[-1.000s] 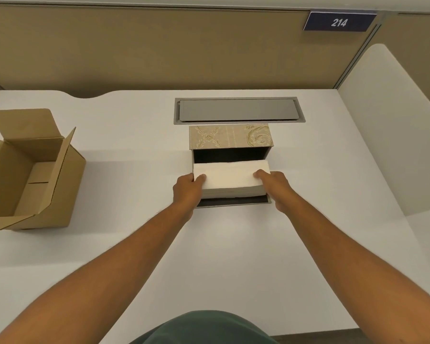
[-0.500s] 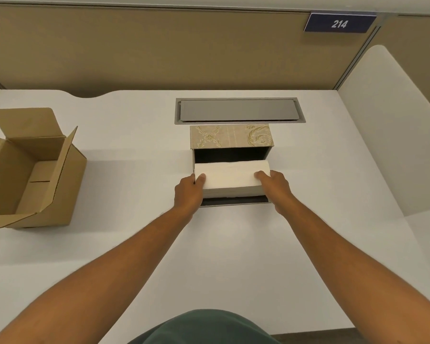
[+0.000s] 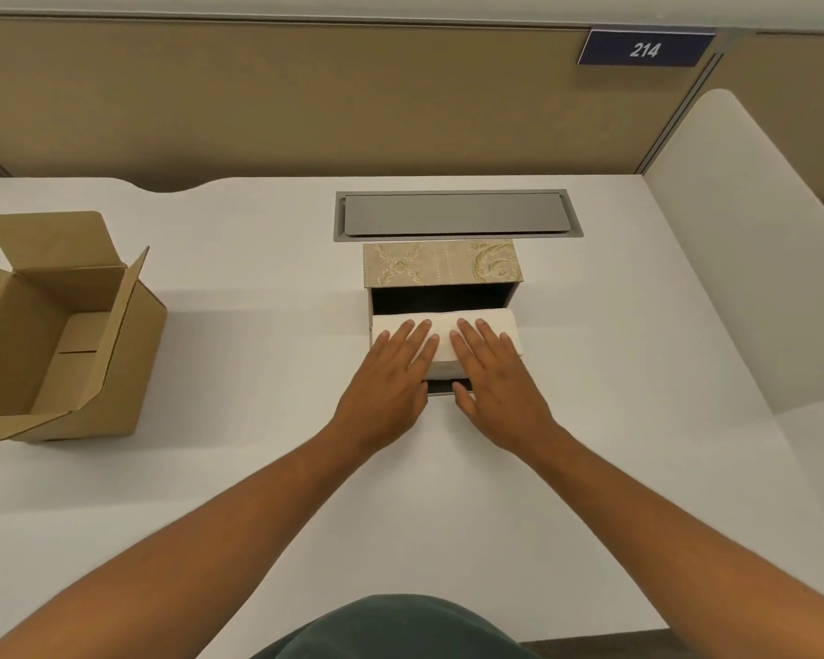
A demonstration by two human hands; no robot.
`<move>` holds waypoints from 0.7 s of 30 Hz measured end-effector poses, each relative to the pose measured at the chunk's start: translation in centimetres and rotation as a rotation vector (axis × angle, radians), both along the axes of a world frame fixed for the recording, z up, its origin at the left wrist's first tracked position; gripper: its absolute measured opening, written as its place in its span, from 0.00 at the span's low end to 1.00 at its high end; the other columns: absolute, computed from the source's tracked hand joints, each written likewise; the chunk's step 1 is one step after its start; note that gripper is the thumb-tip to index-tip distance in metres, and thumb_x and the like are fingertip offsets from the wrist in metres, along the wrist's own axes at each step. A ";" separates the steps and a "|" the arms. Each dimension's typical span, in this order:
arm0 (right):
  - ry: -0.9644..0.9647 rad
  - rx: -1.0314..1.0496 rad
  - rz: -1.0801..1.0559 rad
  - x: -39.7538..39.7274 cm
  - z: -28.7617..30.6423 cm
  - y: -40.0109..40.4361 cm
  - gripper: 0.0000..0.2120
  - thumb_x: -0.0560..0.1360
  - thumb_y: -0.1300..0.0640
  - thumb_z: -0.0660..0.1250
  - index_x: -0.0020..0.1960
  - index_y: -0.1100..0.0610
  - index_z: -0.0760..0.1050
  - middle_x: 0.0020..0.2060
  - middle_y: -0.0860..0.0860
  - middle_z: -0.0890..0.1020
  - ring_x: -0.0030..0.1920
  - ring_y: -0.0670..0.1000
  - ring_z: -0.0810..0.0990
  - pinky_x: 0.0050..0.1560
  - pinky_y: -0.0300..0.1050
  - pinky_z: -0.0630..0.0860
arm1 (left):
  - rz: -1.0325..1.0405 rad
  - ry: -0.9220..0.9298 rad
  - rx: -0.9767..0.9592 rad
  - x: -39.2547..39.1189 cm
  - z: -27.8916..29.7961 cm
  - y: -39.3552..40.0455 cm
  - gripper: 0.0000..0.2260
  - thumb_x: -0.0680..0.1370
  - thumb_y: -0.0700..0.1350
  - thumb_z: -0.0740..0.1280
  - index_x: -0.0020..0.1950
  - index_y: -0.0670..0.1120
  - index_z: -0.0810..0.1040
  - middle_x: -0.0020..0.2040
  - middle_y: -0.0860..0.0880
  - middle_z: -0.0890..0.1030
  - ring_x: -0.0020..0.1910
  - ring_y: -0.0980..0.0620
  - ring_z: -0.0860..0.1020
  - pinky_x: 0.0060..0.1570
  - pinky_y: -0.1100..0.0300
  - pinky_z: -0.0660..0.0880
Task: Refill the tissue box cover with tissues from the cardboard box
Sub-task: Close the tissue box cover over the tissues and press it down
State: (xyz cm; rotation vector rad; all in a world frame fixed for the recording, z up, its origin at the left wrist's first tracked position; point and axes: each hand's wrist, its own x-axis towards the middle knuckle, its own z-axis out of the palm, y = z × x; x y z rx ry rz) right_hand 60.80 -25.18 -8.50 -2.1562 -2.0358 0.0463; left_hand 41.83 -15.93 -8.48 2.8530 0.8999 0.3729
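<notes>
The beige patterned tissue box cover lies on its side in the middle of the white desk, its dark open underside facing me. A white stack of tissues sits in that opening, its near part sticking out. My left hand and my right hand lie flat on top of the stack, fingers spread and pointing away from me. Under my palms shows a strip of the cover's dark bottom flap. The brown cardboard box stands at the left with its flaps up and nothing visible inside.
A grey cable hatch is set into the desk just behind the cover. A tan partition wall runs along the back with a blue sign reading 214. A white side divider bounds the desk on the right.
My hands left the two ends of the tissue stack and now rest flat on its top. The stack sits slightly deeper in the cover.
</notes>
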 end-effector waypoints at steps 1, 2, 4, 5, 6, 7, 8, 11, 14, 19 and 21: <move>0.006 -0.027 -0.015 -0.2 -0.3 0.1 0.34 0.83 0.48 0.64 0.84 0.56 0.57 0.85 0.55 0.58 0.85 0.58 0.55 0.84 0.60 0.52 | 0.002 0.030 -0.022 0.2 -0.3 0.2 0.31 0.85 0.49 0.67 0.86 0.43 0.61 0.86 0.41 0.62 0.86 0.39 0.60 0.82 0.45 0.51; 0.012 -0.046 -0.026 -0.4 -0.4 0.2 0.34 0.84 0.47 0.63 0.85 0.56 0.57 0.85 0.55 0.58 0.85 0.58 0.54 0.84 0.61 0.52 | 0.002 0.063 -0.035 0.3 -0.6 0.4 0.31 0.86 0.50 0.65 0.87 0.44 0.59 0.87 0.42 0.61 0.86 0.40 0.58 0.83 0.45 0.49; 0.015 -0.062 -0.035 -0.6 -0.7 0.3 0.34 0.84 0.47 0.63 0.85 0.56 0.56 0.85 0.55 0.57 0.85 0.59 0.54 0.84 0.62 0.53 | -0.016 0.124 -0.017 0.3 -0.9 0.9 0.29 0.87 0.51 0.63 0.86 0.44 0.59 0.87 0.43 0.61 0.86 0.39 0.59 0.84 0.44 0.53; 0.014 -0.067 -0.040 -0.7 -0.7 0.3 0.34 0.84 0.47 0.63 0.85 0.56 0.55 0.85 0.56 0.57 0.85 0.59 0.53 0.84 0.63 0.53 | -0.027 0.145 0.003 0.3 -1.1 1.2 0.29 0.87 0.51 0.63 0.86 0.44 0.60 0.86 0.43 0.63 0.85 0.39 0.61 0.84 0.43 0.55; 0.012 -0.068 -0.045 -0.7 -0.9 0.3 0.35 0.84 0.47 0.63 0.85 0.56 0.55 0.85 0.56 0.56 0.85 0.59 0.53 0.84 0.63 0.52 | -0.034 0.159 0.012 0.3 -1.1 1.4 0.28 0.87 0.50 0.63 0.86 0.44 0.61 0.86 0.42 0.64 0.85 0.38 0.62 0.83 0.42 0.58; 0.011 -0.064 -0.046 -0.7 -1.0 0.4 0.35 0.84 0.47 0.62 0.85 0.56 0.54 0.85 0.55 0.56 0.85 0.59 0.52 0.84 0.62 0.52 | -0.038 0.165 0.015 0.3 -1.1 1.5 0.28 0.87 0.50 0.64 0.85 0.43 0.62 0.85 0.42 0.65 0.84 0.38 0.64 0.83 0.42 0.59; 0.013 -0.063 -0.043 -0.6 -1.0 0.4 0.35 0.84 0.46 0.62 0.85 0.55 0.54 0.85 0.55 0.55 0.85 0.59 0.52 0.84 0.62 0.51 | -0.038 0.165 0.014 0.3 -1.1 1.5 0.28 0.87 0.50 0.64 0.85 0.43 0.63 0.85 0.42 0.66 0.84 0.38 0.64 0.82 0.42 0.60; 0.037 -0.078 -0.037 -0.5 -1.1 0.1 0.35 0.83 0.45 0.60 0.85 0.55 0.54 0.85 0.54 0.55 0.86 0.58 0.51 0.84 0.61 0.50 | -0.020 0.158 -0.009 0.4 -1.1 1.3 0.30 0.86 0.52 0.66 0.85 0.44 0.64 0.85 0.43 0.66 0.84 0.38 0.64 0.82 0.42 0.59; 0.115 -0.018 -0.054 -0.6 0.0 0.5 0.31 0.82 0.47 0.57 0.83 0.57 0.62 0.83 0.55 0.62 0.84 0.59 0.58 0.84 0.60 0.55 | -0.008 0.161 -0.045 0.4 -0.9 1.0 0.30 0.86 0.53 0.65 0.86 0.45 0.62 0.86 0.43 0.64 0.85 0.39 0.61 0.83 0.42 0.57; 0.100 0.275 -0.019 1.5 4.7 6.2 0.28 0.79 0.56 0.66 0.78 0.61 0.69 0.79 0.60 0.69 0.80 0.62 0.65 0.80 0.60 0.64 | -0.011 0.169 -0.044 0.3 -0.6 0.7 0.31 0.85 0.51 0.65 0.85 0.43 0.62 0.86 0.42 0.64 0.85 0.38 0.62 0.83 0.40 0.58; 0.056 0.153 -0.047 2.4 6.8 9.1 0.35 0.79 0.49 0.65 0.82 0.56 0.61 0.83 0.58 0.60 0.84 0.62 0.56 0.83 0.63 0.55 | -0.010 0.178 -0.053 0.4 -0.5 0.8 0.31 0.86 0.52 0.63 0.86 0.44 0.60 0.87 0.43 0.61 0.86 0.39 0.59 0.84 0.42 0.54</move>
